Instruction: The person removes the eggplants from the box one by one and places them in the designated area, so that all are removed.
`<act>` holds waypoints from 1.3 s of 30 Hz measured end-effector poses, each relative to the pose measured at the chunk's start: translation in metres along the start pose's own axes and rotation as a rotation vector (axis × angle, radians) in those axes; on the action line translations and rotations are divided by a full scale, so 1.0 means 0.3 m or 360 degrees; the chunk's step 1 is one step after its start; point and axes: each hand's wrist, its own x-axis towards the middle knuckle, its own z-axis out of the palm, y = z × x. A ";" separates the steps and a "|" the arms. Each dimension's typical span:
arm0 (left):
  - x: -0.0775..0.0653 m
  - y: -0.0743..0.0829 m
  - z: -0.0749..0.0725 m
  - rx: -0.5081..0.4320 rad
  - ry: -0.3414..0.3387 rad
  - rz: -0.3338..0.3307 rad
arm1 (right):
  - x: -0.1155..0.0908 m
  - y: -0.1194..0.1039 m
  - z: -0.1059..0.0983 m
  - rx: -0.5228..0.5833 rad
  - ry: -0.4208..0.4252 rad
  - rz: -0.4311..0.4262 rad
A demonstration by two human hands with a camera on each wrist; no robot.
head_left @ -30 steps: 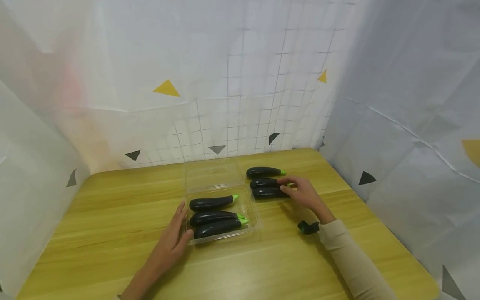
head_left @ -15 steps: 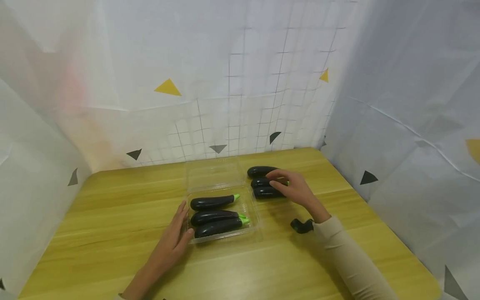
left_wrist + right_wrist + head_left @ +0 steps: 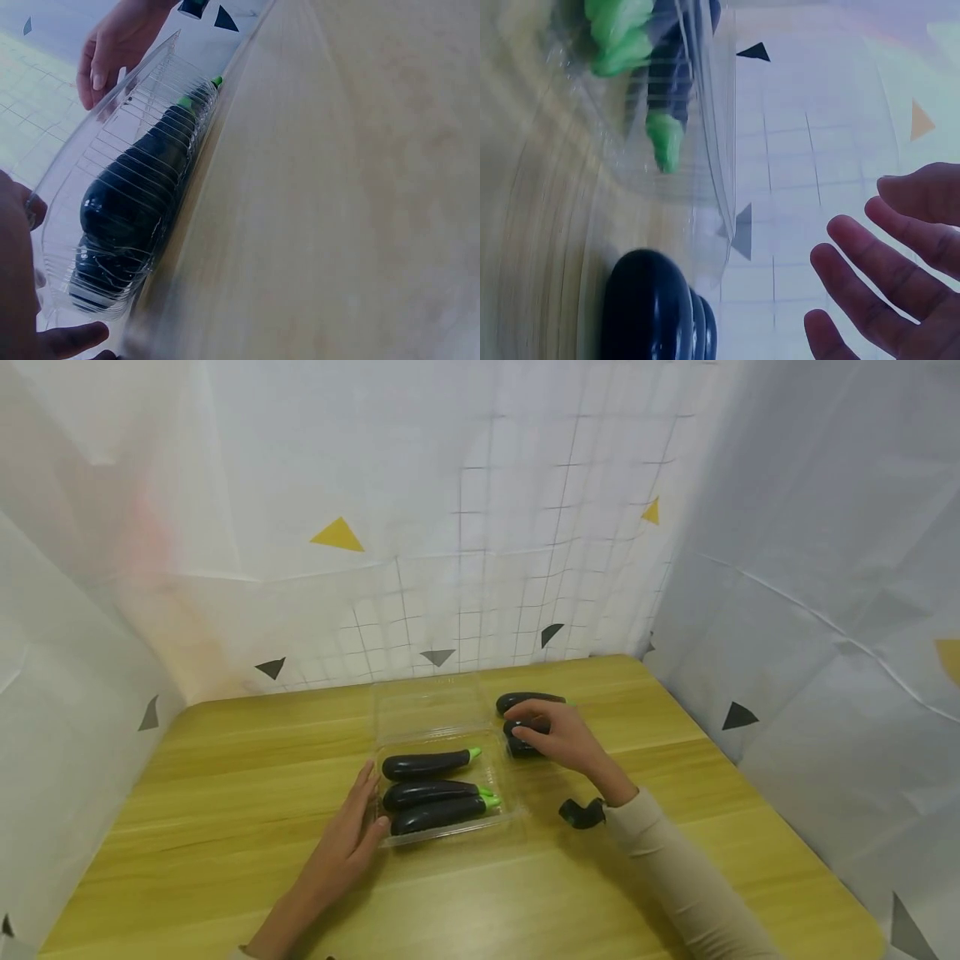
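Observation:
A clear plastic clamshell box [image 3: 450, 835] lies on the table with three dark eggplants [image 3: 438, 816] in its base, their green stems to the right. My left hand [image 3: 341, 835] rests against the box's left side, fingers along the edge and thumb at the near corner. To the right of the box lie three more eggplants [image 3: 517, 702] in a row. Over the nearer two hovers my right hand [image 3: 558, 739], partly hiding them. In the right wrist view its fingers [image 3: 862, 300] are spread and stand apart from the eggplants [image 3: 645, 300].
The box's transparent lid [image 3: 427, 706] lies folded back behind its base. A dark wrist camera [image 3: 581, 814] sticks out from the right sleeve. White sheets with grid lines [image 3: 517, 527] stand behind the wooden table [image 3: 225, 777] and at its sides.
My right hand has moved left over the loose eggplants, from their stem ends towards their rounded ends. The left hand and the box have stayed put.

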 end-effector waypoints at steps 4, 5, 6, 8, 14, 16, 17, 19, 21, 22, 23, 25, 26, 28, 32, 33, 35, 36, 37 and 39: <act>0.002 0.004 -0.001 -0.0010 -0.0002 -0.0010 | 0.013 -0.017 0.020 0.0062 -0.0025 -0.0041; 0.003 0.005 -0.001 -0.0014 -0.0001 -0.0012 | 0.017 -0.021 0.026 0.0070 -0.0031 -0.0047; 0.003 0.006 -0.001 -0.0018 -0.0002 -0.0012 | 0.020 -0.025 0.030 0.0078 -0.0037 -0.0052; 0.003 0.008 -0.001 -0.0023 -0.0004 -0.0011 | 0.028 -0.034 0.040 0.0087 -0.0053 -0.0064; 0.002 0.005 0.000 -0.0008 -0.0001 -0.0011 | 0.051 -0.049 0.078 0.0092 -0.0144 -0.0055; 0.002 0.004 0.000 0.0004 0.0000 -0.0012 | 0.058 -0.055 0.093 0.0083 -0.0191 -0.0041; 0.002 0.003 0.001 0.0009 0.0000 -0.0012 | 0.061 -0.057 0.101 0.0078 -0.0216 -0.0034; 0.002 0.003 0.001 0.0016 0.0000 -0.0013 | 0.068 -0.063 0.117 0.0074 -0.0258 -0.0026; 0.001 0.004 0.000 0.0021 -0.0003 -0.0016 | 0.075 -0.069 0.130 0.0073 -0.0282 -0.0021; 0.001 0.005 0.000 0.0025 -0.0005 -0.0018 | 0.077 -0.070 0.136 0.0073 -0.0287 -0.0019; 0.001 0.005 0.000 0.0026 -0.0006 -0.0019 | 0.080 -0.071 0.142 0.0073 -0.0291 -0.0018; 0.001 0.007 -0.001 0.0024 -0.0009 -0.0023 | 0.083 -0.076 0.150 0.0089 -0.0296 -0.0010; 0.001 0.008 -0.001 0.0030 -0.0008 -0.0016 | 0.084 -0.077 0.154 0.0092 -0.0301 -0.0004; 0.002 0.008 -0.002 0.0034 -0.0004 -0.0005 | 0.085 -0.082 0.162 0.0096 -0.0322 0.0007; 0.002 0.008 -0.002 0.0047 0.0003 0.0005 | 0.086 -0.087 0.186 0.0082 -0.0383 -0.0009; 0.002 0.008 -0.002 0.0046 0.0000 -0.0003 | 0.086 -0.088 0.192 0.0078 -0.0397 -0.0021; 0.001 0.008 -0.002 0.0045 -0.0004 -0.0017 | 0.086 -0.088 0.205 0.0073 -0.0410 -0.0045; 0.001 0.008 -0.002 0.0040 -0.0006 -0.0023 | 0.087 -0.089 0.211 0.0070 -0.0412 -0.0054; 0.001 0.007 -0.002 0.0033 -0.0009 -0.0030 | 0.087 -0.089 0.216 0.0071 -0.0412 -0.0062; 0.001 0.008 -0.001 0.0033 -0.0012 -0.0034 | 0.088 -0.086 0.229 0.0060 -0.0408 -0.0066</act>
